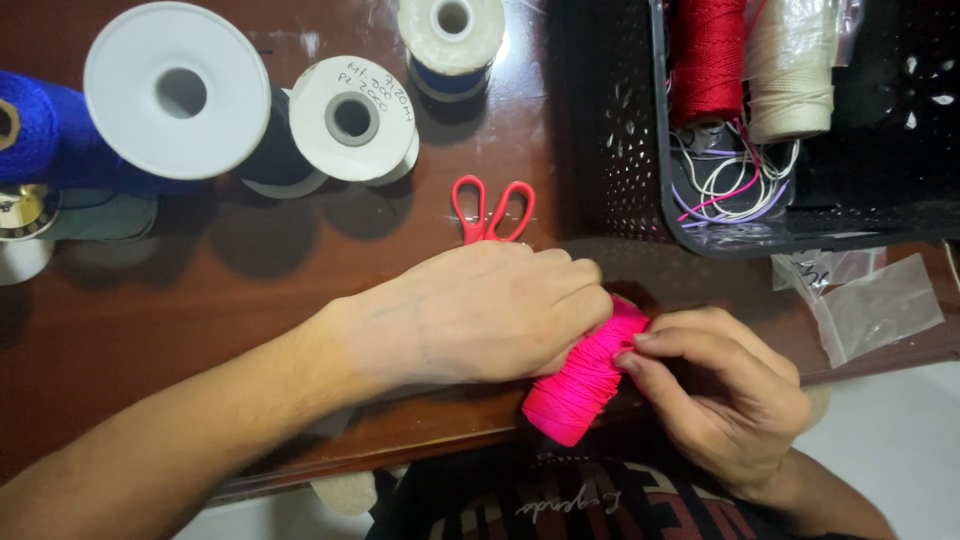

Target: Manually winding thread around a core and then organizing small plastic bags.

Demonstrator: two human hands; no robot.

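A bright pink spool of cord (578, 388) lies tilted at the near edge of the dark wooden table (250, 290). My left hand (480, 312) wraps over its upper end, fingers curled around it. My right hand (718, 390) pinches the cord on the spool's right side with thumb and fingertips. Red-handled scissors (491, 212) lie just beyond my left hand, their blades hidden under it.
Several large spools stand at the back left: a blue yarn cone (40, 130), a wide white-flanged spool (178, 92), and two smaller white ones (352, 120) (452, 32). A black perforated basket (640, 150) holds red (708, 58) and cream (790, 68) spools and loose cords. Clear plastic bags (870, 300) lie at right.
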